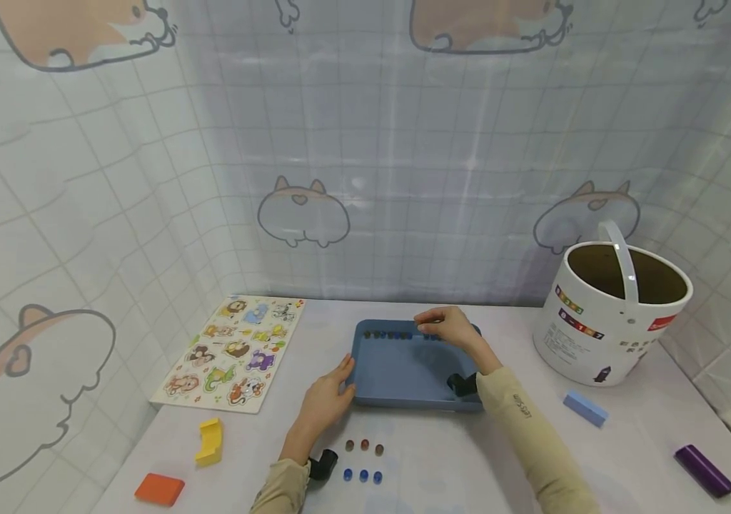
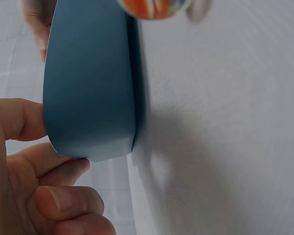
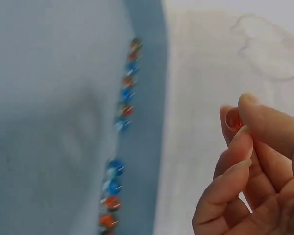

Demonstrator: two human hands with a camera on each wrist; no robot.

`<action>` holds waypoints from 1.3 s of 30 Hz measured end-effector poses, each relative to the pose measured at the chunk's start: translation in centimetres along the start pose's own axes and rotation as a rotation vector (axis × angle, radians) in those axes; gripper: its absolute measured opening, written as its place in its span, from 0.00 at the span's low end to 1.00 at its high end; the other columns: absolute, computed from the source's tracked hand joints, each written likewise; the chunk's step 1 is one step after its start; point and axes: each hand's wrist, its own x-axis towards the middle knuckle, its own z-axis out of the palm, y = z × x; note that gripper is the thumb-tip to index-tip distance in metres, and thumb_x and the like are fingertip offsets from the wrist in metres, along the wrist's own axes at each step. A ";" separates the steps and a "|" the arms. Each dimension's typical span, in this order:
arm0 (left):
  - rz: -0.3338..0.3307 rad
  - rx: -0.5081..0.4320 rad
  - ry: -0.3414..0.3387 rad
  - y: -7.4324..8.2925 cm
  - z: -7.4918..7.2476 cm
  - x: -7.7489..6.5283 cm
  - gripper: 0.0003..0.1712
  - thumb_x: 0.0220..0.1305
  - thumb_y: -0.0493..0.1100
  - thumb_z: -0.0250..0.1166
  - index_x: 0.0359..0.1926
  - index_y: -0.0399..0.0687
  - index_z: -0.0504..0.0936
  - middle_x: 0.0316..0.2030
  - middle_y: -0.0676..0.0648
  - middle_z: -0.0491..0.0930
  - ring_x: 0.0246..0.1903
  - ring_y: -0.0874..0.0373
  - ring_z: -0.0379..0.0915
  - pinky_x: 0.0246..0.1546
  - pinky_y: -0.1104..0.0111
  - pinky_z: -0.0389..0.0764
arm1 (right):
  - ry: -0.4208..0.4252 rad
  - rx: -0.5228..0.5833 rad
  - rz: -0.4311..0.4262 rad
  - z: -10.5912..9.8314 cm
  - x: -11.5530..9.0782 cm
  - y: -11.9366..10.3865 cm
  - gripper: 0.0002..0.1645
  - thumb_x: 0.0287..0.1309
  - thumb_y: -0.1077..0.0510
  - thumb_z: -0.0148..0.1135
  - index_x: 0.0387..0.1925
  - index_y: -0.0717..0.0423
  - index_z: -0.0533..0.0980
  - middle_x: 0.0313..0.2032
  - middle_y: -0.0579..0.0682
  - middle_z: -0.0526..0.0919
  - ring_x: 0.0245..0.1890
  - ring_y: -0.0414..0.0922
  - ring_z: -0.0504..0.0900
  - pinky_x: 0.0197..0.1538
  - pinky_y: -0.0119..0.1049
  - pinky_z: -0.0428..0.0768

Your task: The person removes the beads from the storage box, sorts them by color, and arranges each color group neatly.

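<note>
A blue-grey tray [image 1: 404, 371] lies on the table. My left hand [image 1: 327, 400] holds its near-left corner, fingers along the outer side and a fingertip at the rim in the left wrist view. Above the tray's far edge, my right hand [image 1: 452, 327] pinches a reddish marble [image 3: 232, 119] between thumb and fingertips. Blue and orange marbles [image 3: 127, 93] line the tray's far wall, with a gap between two groups. In front of the tray, three reddish-brown marbles [image 1: 365, 445] form a row, and three blue marbles [image 1: 363, 475] lie nearer to me.
An animal puzzle board [image 1: 230, 357] lies at the left, with yellow [image 1: 209, 442] and orange [image 1: 160, 490] blocks before it. A white handled bucket [image 1: 597, 321] stands at the right, near a light blue block [image 1: 585, 409] and a purple block [image 1: 704, 471]. A curtain [image 1: 365, 235] hangs behind.
</note>
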 end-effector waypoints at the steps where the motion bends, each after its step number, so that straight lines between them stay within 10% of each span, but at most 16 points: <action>1: -0.001 0.000 0.000 0.0 0.0 0.0 0.31 0.64 0.44 0.59 0.67 0.40 0.69 0.70 0.45 0.65 0.65 0.44 0.68 0.59 0.49 0.75 | -0.019 0.000 -0.018 0.0 -0.4 -0.4 0.20 0.61 0.57 0.63 0.53 0.59 0.80 0.51 0.55 0.84 0.48 0.57 0.82 0.51 0.54 0.80; 12: 0.001 0.003 -0.004 0.0 0.0 0.0 0.31 0.64 0.43 0.59 0.67 0.40 0.69 0.69 0.45 0.66 0.64 0.44 0.70 0.53 0.51 0.78 | -0.186 0.108 -0.154 2.6 -5.6 -2.2 0.17 0.61 0.55 0.63 0.50 0.57 0.82 0.50 0.57 0.85 0.47 0.56 0.83 0.52 0.54 0.80; 23: 0.005 0.018 0.002 0.0 0.0 0.0 0.31 0.64 0.44 0.60 0.67 0.41 0.70 0.69 0.46 0.66 0.64 0.44 0.69 0.57 0.49 0.76 | -0.318 0.192 -0.153 7.1 -10.4 -0.3 0.16 0.57 0.60 0.66 0.45 0.65 0.82 0.44 0.61 0.86 0.22 0.32 0.71 0.26 0.24 0.70; 39: 0.001 0.024 0.004 -0.1 0.0 0.2 0.31 0.63 0.45 0.60 0.66 0.41 0.70 0.69 0.46 0.67 0.65 0.45 0.68 0.60 0.50 0.74 | -0.373 0.205 -0.111 10.7 -11.3 3.0 0.13 0.50 0.67 0.69 0.41 0.62 0.85 0.41 0.60 0.87 0.26 0.31 0.76 0.28 0.22 0.72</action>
